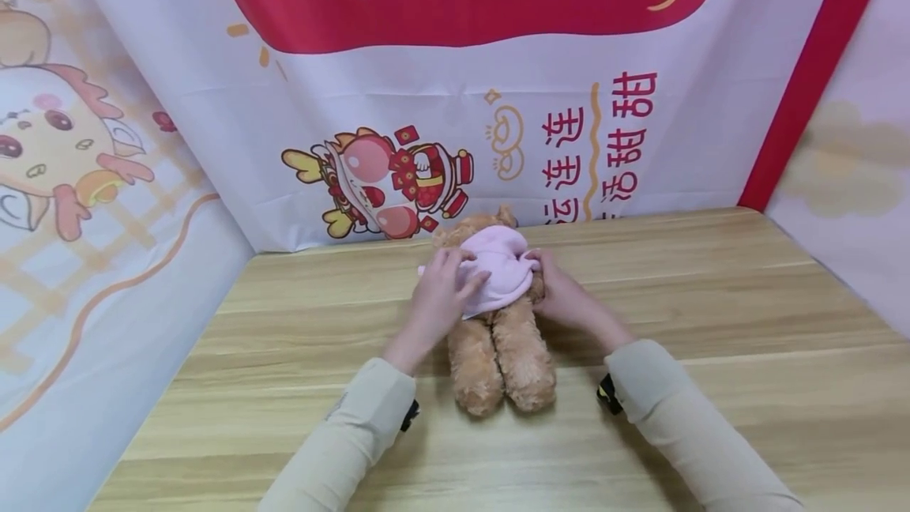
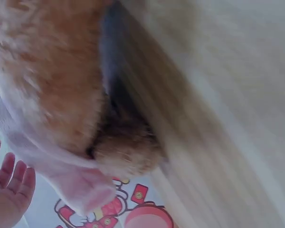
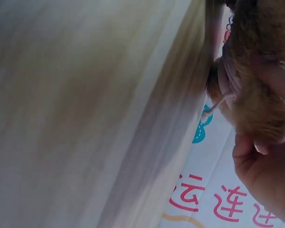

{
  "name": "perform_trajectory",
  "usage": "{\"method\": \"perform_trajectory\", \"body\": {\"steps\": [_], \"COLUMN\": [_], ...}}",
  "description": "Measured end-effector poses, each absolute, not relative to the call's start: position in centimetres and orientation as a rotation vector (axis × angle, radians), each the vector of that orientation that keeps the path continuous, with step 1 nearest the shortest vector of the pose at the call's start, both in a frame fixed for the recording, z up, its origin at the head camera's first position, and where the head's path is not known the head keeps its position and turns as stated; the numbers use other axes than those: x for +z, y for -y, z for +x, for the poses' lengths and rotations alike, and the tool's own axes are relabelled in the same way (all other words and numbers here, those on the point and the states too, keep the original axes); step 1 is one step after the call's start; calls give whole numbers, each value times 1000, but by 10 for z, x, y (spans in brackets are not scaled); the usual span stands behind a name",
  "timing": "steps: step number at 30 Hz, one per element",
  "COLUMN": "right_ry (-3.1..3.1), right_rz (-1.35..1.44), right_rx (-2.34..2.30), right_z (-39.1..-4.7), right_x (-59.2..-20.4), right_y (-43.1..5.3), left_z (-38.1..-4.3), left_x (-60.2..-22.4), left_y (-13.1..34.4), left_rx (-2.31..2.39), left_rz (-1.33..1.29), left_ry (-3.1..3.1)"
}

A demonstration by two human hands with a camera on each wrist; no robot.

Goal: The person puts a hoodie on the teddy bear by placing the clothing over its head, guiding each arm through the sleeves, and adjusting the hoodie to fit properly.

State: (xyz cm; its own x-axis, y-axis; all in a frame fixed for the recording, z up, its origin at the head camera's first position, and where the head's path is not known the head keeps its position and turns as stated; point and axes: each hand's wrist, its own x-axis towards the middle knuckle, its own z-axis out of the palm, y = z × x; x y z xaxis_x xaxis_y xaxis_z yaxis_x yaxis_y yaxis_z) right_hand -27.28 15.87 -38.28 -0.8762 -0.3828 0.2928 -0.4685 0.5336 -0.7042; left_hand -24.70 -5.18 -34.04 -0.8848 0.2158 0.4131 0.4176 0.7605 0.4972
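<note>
A brown plush teddy bear [image 1: 524, 358] lies on the table, its legs toward me and its head at the far end. It wears a pale pink garment [image 1: 501, 263], bunched over its upper body. My left hand [image 1: 441, 291] is over the left side of the garment, and the left wrist view shows its fingers [image 2: 21, 183] loosely spread beside the cloth. My right hand [image 1: 562, 295] grips the bear's arm at the right, with thumb and fingers around the fur in the right wrist view. A white cord [image 3: 210, 113] hangs from the garment there.
The wood-grain table [image 1: 711, 385] extends around the bear. Behind it hangs a white and red printed cloth [image 1: 213, 101], its lower edge close to the bear's head. Another printed cloth [image 1: 64, 283] covers the left side, and a pale one [image 1: 853, 172] the right.
</note>
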Motion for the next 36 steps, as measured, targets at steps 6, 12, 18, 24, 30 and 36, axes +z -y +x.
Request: {"method": "perform_trajectory", "body": {"steps": [6, 12, 18, 24, 30, 36], "right_ry": [2716, 2673, 2603, 2598, 2611, 2647], "right_rz": [615, 615, 606, 563, 525, 493], "right_rx": [1202, 1132, 1050, 1085, 1100, 1145], "right_z": [-271, -272, -275, -276, -276, -276], "right_x": [-378, -376, -372, -367, -356, -342], "right_y": [-159, -166, -172, -178, -185, -190], "left_z": [-248, -249, -251, -250, -253, -256], "left_x": [-337, -340, -342, -343, -347, -353], "left_y": [46, 46, 46, 45, 45, 46], "left_rx": [-721, -726, -789, -841, -1063, -1152], "left_rz": [-603, -618, -571, -554, -545, -589], "left_ry": [2697, 2739, 2758, 2745, 2716, 2664]}}
